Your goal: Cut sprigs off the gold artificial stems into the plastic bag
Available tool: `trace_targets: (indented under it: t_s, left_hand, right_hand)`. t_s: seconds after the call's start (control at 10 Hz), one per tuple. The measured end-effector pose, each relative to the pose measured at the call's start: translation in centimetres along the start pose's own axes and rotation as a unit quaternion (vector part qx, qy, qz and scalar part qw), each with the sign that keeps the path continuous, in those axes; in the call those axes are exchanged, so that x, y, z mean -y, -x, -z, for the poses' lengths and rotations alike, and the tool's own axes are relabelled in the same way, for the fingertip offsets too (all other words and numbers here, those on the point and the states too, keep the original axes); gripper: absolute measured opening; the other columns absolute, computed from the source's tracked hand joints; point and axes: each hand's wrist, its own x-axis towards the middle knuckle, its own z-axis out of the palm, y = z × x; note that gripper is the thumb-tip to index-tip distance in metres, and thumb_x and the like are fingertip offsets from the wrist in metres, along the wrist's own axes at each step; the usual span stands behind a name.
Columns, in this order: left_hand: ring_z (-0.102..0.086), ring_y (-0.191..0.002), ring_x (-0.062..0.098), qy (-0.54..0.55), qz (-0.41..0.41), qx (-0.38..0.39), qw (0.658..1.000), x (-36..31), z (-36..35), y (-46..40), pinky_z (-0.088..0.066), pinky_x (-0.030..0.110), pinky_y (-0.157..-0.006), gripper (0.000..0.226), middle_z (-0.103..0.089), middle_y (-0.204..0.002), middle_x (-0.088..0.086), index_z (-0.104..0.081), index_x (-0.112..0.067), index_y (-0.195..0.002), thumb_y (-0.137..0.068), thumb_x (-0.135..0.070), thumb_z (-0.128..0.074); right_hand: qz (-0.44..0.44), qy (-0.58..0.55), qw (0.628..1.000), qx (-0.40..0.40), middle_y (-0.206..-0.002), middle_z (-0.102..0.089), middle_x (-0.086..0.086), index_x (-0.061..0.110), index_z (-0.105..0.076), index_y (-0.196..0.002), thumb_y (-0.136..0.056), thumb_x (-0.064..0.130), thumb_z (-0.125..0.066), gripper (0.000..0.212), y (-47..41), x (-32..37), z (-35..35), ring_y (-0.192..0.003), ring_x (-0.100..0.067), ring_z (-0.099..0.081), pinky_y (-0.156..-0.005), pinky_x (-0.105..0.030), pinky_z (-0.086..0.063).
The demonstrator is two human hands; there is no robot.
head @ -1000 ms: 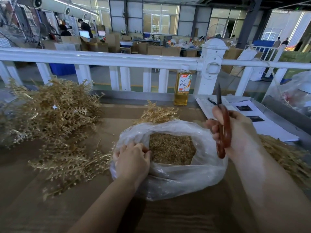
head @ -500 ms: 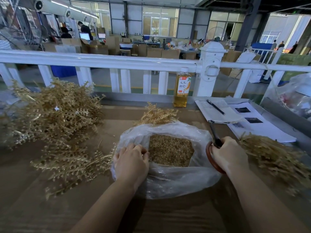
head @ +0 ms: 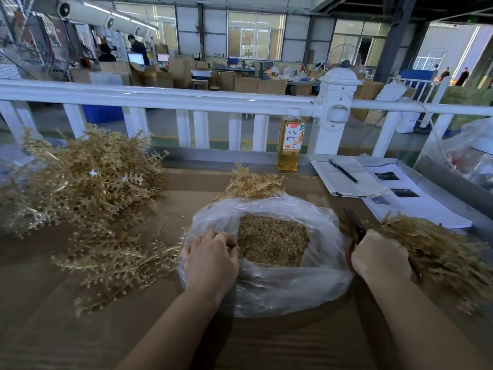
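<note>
A clear plastic bag point(head: 280, 287) lies open in the middle of the brown table, holding a heap of cut gold sprigs point(head: 272, 240). My left hand point(head: 210, 260) grips the bag's left rim, fingers curled over the edge. My right hand point(head: 378, 259) holds red-handled scissors point(head: 354, 228) low at the bag's right side, blades pointing away from me. Uncut gold artificial stems point(head: 85, 182) pile up at the left. More gold stems point(head: 114, 263) lie beside the bag. A bundle of bare gold stalks point(head: 440, 252) lies just right of my right hand.
A small gold sprig cluster point(head: 250, 182) sits behind the bag. An amber drink bottle point(head: 290, 141) stands by the white railing point(head: 165, 96). A notebook with a pen point(head: 344, 172) and printed sheets point(head: 416, 206) lie at the back right. Another plastic bag point(head: 474, 153) sits far right.
My right hand has come down from mid-air with the scissors to the table at the bag's right side. My left hand stays on the bag's rim.
</note>
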Motion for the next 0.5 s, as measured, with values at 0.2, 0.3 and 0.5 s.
trace_targets:
  t_s: [0.2, 0.3, 0.5]
  left_hand:
    - [-0.044, -0.114, 0.014, 0.001, -0.002, -0.007, 1.000, -0.1, 0.1, 0.2, -0.022, 0.036, -0.107, 0.017, -0.055, -0.113, -0.011, -0.062, -0.034, -0.104, -0.092, -0.040, -0.050]
    - [-0.044, -0.114, 0.015, -0.001, -0.003, -0.005, 1.000, 0.0, 0.1, 0.1, -0.022, 0.035, -0.108, 0.017, -0.055, -0.113, -0.010, -0.062, -0.034, -0.104, -0.092, -0.039, -0.050]
    - [-0.043, -0.114, 0.014, -0.013, -0.016, -0.013, 1.000, 0.1, -0.1, 0.2, -0.018, 0.034, -0.107, 0.016, -0.053, -0.112, -0.011, -0.060, -0.035, -0.104, -0.092, -0.040, -0.050]
  right_hand:
    - [0.013, 0.059, 0.997, -0.038, -0.139, -0.034, -0.014, 0.021, -0.047, -0.133, -0.100, 0.041, -0.029, 0.043, 0.7, 0.8, -0.4, -0.127, -0.030, -0.031, -0.100, -0.048, -0.030]
    - [0.043, 0.086, 0.994, -0.042, -0.132, -0.039, -0.009, 0.024, -0.053, -0.123, -0.098, 0.027, -0.033, 0.032, 0.8, 1.0, -0.8, -0.123, -0.026, -0.036, -0.097, -0.044, -0.034]
    - [0.077, 0.127, 0.978, -0.149, -0.120, -0.052, -0.004, 0.026, -0.059, -0.116, -0.094, 0.019, -0.042, 0.028, 1.5, 1.0, -2.3, -0.113, -0.022, -0.048, -0.091, -0.037, -0.041]
